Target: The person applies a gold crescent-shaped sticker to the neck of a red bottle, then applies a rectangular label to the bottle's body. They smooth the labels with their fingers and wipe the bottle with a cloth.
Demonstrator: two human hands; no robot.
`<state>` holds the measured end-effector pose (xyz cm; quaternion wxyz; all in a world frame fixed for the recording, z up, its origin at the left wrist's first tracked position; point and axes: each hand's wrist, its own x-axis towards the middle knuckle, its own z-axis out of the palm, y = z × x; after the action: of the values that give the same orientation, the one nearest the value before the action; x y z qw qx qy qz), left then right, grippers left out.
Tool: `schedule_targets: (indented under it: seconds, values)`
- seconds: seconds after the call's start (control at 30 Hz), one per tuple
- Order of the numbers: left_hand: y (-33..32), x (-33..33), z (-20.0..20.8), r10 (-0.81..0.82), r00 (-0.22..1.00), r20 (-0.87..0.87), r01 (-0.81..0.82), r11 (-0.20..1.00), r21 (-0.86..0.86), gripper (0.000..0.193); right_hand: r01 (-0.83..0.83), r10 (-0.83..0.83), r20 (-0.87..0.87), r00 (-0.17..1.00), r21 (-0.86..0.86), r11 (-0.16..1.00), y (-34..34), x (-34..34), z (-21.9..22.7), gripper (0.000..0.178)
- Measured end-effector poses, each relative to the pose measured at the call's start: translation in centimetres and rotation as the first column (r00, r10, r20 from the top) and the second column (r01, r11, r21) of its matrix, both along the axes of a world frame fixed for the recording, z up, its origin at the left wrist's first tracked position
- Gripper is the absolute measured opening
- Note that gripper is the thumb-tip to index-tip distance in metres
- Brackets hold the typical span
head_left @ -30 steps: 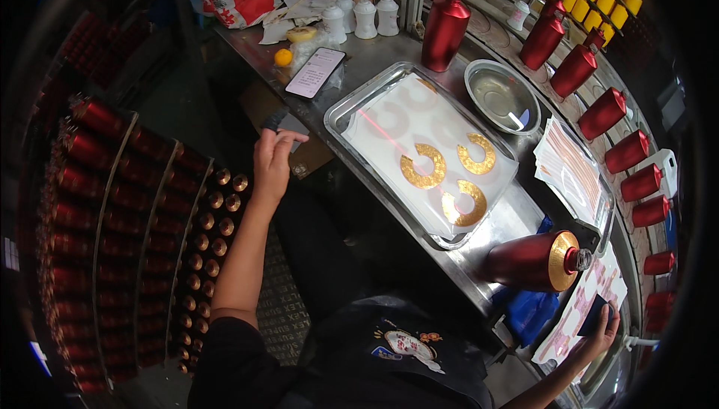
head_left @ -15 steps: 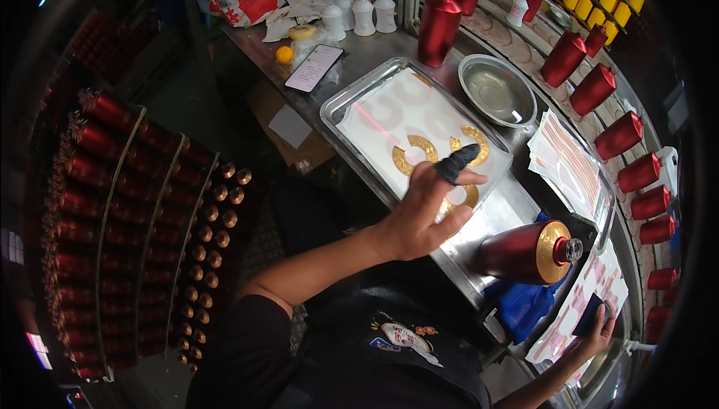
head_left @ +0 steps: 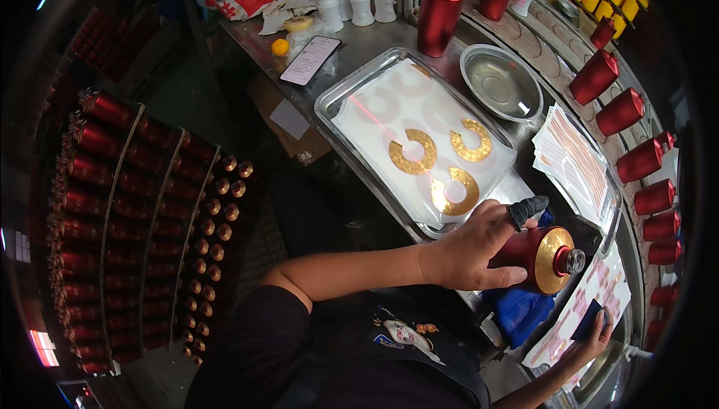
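Observation:
My left hand (head_left: 475,248), with a dark cot on one fingertip, grips a red bottle (head_left: 541,258) lying on its side with a gold collar and a small cap pointing right. It lies on a blue cloth (head_left: 522,311) just below the metal tray (head_left: 341,98). On the tray's white sheet lie three gold C-shaped labels (head_left: 413,153). My right hand (head_left: 595,330) is at the lower right, fingers closed on a small dark pad pressed on a sheet of pink-printed labels (head_left: 565,323).
A round metal bowl (head_left: 500,81) sits beyond the tray, a stack of label sheets (head_left: 573,162) to its right. Upright red bottles (head_left: 622,113) line the right side. Racks of lying red bottles (head_left: 135,199) fill the left. A phone (head_left: 309,60) and white caps (head_left: 359,4) are at the back.
My left hand swung from the racks on the left across the tray and came down on the lying red bottle. The right hand stayed on the label sheet.

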<state>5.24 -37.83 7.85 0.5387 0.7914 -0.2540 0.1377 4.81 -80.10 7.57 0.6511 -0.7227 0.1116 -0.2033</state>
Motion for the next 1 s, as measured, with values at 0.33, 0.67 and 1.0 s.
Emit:
schedule_targets:
  seconds: [0.33, 0.67, 1.0]
  values:
    - [-0.1, 0.0, 0.4, -0.058, 0.998, -0.028, 0.054, 0.990, -0.132, 0.075, 0.016, -0.016, -0.001, 1.000, -0.063, 0.998, 1.6, 0.3, 1.1, 0.020]
    - [-2.2, 0.2, 0.8, 0.023, 0.992, 0.123, 0.001, 0.981, -0.193, 0.075, -0.003, 0.003, 0.036, 0.999, -0.003, 1.000, 1.4, -0.3, 1.2, 0.021]
    - [-2.1, -0.3, 1.5, 0.049, 0.978, 0.202, -0.022, 0.991, -0.135, 0.075, -0.024, 0.024, 0.004, 1.000, -0.032, 0.999, 0.9, -0.8, 1.3, 0.022]
